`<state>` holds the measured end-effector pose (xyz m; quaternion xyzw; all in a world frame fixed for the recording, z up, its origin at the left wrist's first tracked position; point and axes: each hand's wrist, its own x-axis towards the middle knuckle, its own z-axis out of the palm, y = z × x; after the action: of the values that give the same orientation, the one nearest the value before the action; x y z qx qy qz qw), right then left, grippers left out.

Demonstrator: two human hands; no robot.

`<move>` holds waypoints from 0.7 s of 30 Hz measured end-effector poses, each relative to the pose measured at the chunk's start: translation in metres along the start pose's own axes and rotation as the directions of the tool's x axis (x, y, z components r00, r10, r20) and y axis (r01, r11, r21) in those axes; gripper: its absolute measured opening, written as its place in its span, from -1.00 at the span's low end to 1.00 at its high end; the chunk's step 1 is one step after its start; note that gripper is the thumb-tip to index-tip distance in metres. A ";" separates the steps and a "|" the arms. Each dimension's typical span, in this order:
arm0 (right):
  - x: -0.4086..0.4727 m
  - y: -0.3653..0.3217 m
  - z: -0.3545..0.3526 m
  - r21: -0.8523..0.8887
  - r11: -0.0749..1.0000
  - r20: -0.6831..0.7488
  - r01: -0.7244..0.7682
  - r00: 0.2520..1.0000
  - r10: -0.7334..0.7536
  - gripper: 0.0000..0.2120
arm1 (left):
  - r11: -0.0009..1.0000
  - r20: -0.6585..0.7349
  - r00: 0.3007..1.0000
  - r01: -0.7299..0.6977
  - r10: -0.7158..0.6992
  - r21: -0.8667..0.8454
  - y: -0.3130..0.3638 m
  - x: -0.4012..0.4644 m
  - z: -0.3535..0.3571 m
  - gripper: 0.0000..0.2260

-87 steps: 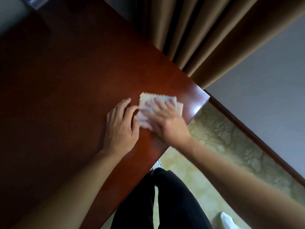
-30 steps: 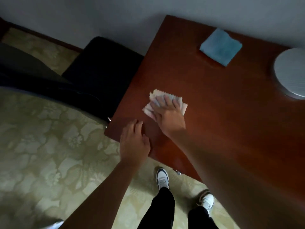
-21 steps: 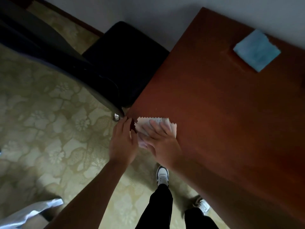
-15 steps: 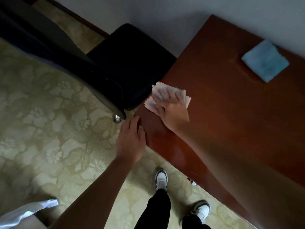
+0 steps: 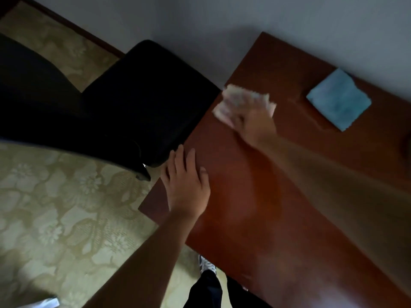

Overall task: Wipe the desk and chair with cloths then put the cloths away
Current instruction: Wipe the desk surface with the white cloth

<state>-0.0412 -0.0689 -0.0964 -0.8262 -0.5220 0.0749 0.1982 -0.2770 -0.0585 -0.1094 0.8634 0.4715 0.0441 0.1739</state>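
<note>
A reddish-brown wooden desk (image 5: 278, 196) fills the right half of the head view. My right hand (image 5: 255, 123) presses a pale, zigzag-edged cloth (image 5: 240, 100) flat on the desk near its left edge; hand and cloth are motion-blurred. My left hand (image 5: 186, 181) lies flat with fingers apart on the desk's near-left corner and holds nothing. A folded blue cloth (image 5: 339, 100) rests on the desk near the wall, to the right of my right hand. The black chair (image 5: 142, 105) stands against the desk's left edge.
A grey wall (image 5: 222, 25) runs behind the desk and chair. Patterned yellowish carpet (image 5: 55, 207) covers the floor on the left. My dark trouser legs and a shoe (image 5: 206, 265) show below the desk's front edge. A dark round object (image 5: 408, 145) sits at the right border.
My right hand has slid the pale cloth farther along the desk's left edge, away from me toward the wall. My left hand has stayed at the near-left corner. The view has shifted.
</note>
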 end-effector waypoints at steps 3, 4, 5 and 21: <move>0.020 0.010 0.012 -0.011 0.998 -0.037 -0.067 0.997 0.067 -0.60 | 0.999 -0.042 0.999 0.027 -0.025 0.045 0.006 -0.001 0.007 -0.50; 0.007 -0.006 0.016 0.008 1.000 -0.033 -0.018 0.999 0.019 -0.58 | 0.999 -0.062 0.997 0.041 -0.039 0.035 0.006 0.002 0.009 -0.49; -0.018 -0.023 0.024 0.123 0.992 0.001 0.020 1.000 -0.021 -0.56 | 0.998 -0.071 0.996 0.060 -0.059 0.009 0.006 0.004 0.010 -0.48; -0.018 -0.026 0.028 0.028 0.998 -0.027 -0.052 0.998 0.053 -0.53 | 0.998 -0.103 0.993 0.062 -0.065 -0.029 0.006 0.005 0.010 -0.45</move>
<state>-0.0799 -0.0680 -0.1134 -0.8378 -0.4964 0.0758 0.2145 -0.2670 -0.0597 -0.1171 0.8421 0.5067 0.0897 0.1616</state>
